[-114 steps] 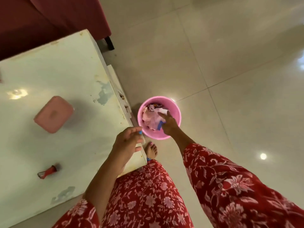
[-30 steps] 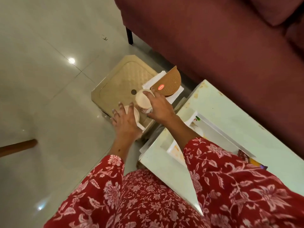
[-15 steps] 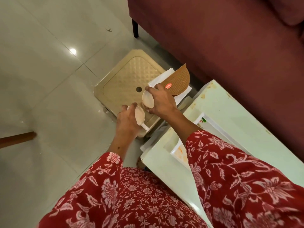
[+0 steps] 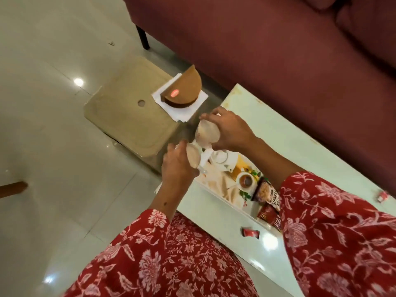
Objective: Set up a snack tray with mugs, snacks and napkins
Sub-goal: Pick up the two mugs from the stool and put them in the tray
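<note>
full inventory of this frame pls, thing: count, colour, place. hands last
mugs: 2, cream, one in each hand, above the tray's near end
tray: 1, white with a printed tea picture, on the table
snack packets: at least 2, dark and red, on the tray, partly hidden by the sleeve
small red packets: 2, red, on the table
table: 1, pale green
stool: 1, beige, on the floor
napkins: stack, white, on the stool
napkin holder: 1, brown, half-round, on the napkins
sofa: 1, maroon
left hand: grips one mug
right hand: grips the other
</note>
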A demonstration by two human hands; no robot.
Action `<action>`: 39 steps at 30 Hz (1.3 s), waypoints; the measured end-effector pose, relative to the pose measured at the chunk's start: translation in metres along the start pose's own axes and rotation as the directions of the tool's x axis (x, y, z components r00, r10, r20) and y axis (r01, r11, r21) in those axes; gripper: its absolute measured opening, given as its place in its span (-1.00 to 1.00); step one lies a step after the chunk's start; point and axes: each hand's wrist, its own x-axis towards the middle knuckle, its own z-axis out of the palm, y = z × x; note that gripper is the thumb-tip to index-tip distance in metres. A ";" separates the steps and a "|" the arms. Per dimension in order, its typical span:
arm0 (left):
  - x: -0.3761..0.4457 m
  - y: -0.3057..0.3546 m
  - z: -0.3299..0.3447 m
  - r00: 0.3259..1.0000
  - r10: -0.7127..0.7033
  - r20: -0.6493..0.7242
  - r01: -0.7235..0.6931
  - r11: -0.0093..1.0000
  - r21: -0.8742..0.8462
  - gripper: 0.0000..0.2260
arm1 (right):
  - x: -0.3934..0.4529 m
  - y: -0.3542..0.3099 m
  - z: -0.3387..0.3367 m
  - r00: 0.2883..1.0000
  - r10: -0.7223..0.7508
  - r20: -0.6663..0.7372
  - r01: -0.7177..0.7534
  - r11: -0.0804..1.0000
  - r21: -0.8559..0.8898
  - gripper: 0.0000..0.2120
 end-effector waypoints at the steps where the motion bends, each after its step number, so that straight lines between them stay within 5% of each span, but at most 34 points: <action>1: -0.007 0.009 0.012 1.000 0.006 0.019 -0.006 1.000 0.011 -0.24 | -0.013 0.013 0.001 1.000 0.013 0.009 -0.013 1.000 -0.011 -0.20; 10: -0.055 0.060 0.119 0.986 0.062 0.158 -0.065 0.998 0.017 -0.21 | -0.091 0.109 0.039 0.994 0.089 0.068 -0.084 0.994 -0.073 -0.23; 18: -0.074 0.073 0.176 0.990 0.046 0.132 -0.046 0.999 -0.006 -0.20 | -0.108 0.152 0.078 0.995 0.061 0.082 -0.057 0.997 -0.051 -0.25; 33: -0.076 0.077 0.200 0.994 0.050 0.094 -0.054 0.998 0.045 -0.25 | -0.113 0.167 0.093 0.997 0.047 0.064 -0.049 0.998 0.025 -0.20; 39: -0.076 0.081 0.193 0.984 0.025 0.176 -0.041 0.996 0.084 -0.11 | -0.119 0.159 0.086 0.987 0.104 0.119 -0.101 0.994 -0.031 -0.10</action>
